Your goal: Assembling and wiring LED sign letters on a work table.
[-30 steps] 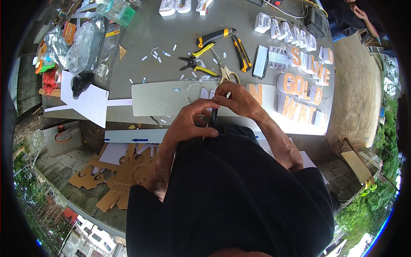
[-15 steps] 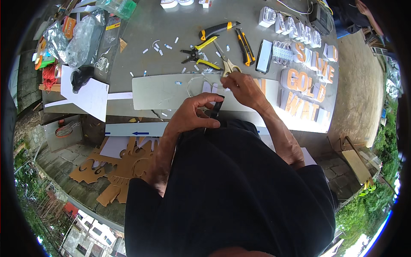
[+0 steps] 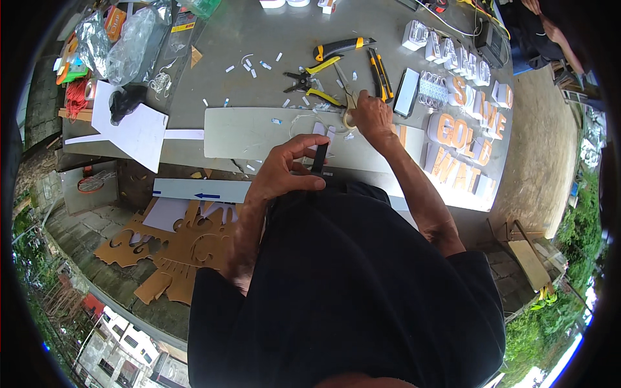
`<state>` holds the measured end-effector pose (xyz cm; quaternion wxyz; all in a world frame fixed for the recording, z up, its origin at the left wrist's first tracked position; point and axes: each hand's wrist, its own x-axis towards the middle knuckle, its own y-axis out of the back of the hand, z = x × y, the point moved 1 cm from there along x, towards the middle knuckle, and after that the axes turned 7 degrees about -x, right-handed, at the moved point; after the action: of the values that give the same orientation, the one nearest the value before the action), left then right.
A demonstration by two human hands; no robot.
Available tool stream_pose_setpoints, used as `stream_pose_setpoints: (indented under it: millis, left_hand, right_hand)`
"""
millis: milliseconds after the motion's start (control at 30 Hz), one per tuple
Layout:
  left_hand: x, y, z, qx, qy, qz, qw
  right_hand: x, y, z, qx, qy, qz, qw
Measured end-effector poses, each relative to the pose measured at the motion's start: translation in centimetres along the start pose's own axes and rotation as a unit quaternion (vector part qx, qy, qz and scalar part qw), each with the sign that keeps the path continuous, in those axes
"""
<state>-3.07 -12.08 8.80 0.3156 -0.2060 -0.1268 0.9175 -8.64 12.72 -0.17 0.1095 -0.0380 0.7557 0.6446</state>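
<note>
In my left hand, a narrow black strip-like piece (image 3: pixel 320 159) stands upright, pinched between the thumb and fingers. My left hand (image 3: pixel 284 168) is close to my shirt at the table's near edge. My right hand (image 3: pixel 375 118) is over the table with its fingers curled together, next to the scissors (image 3: pixel 350 116); whatever it holds, if anything, is hidden. The scissors lie with their blades pointing away from me. Under and between the hands is a long pale panel (image 3: pixel 239 132), with small white cut pieces and thin wire on it.
Beyond lie wire strippers (image 3: pixel 304 82), two yellow-black utility knives (image 3: pixel 343 48) and a phone (image 3: pixel 407 92). Channel letters (image 3: pixel 455 130) fill the right side. Plastic bags (image 3: pixel 129 55) and a white sheet (image 3: pixel 139 132) are at left. A person (image 3: pixel 537 32) is at far right.
My right hand has moved away from the panel's middle, up and to the right beside the scissors, uncovering their handle. My left hand still holds the black piece, now turned more upright.
</note>
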Motion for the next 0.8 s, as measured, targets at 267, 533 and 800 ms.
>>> stream_pose_setpoints:
  millis: [267,533,800]
  left_hand:
    - [-1.7,2.4,0.2,-0.039,-0.009,0.075,0.996]
    - [-2.6,2.2,0.1,-0.035,-0.029,0.085,0.995]
    - [-2.5,2.0,-0.5,-0.041,-0.039,0.072,0.996]
  right_hand:
    - [1.7,1.4,-0.4,-0.059,0.048,-0.060,0.995]
    - [3.8,1.8,3.8,0.386,-0.081,-0.268,0.879]
    - [1.8,1.1,5.3,0.657,0.011,-0.156,0.737]
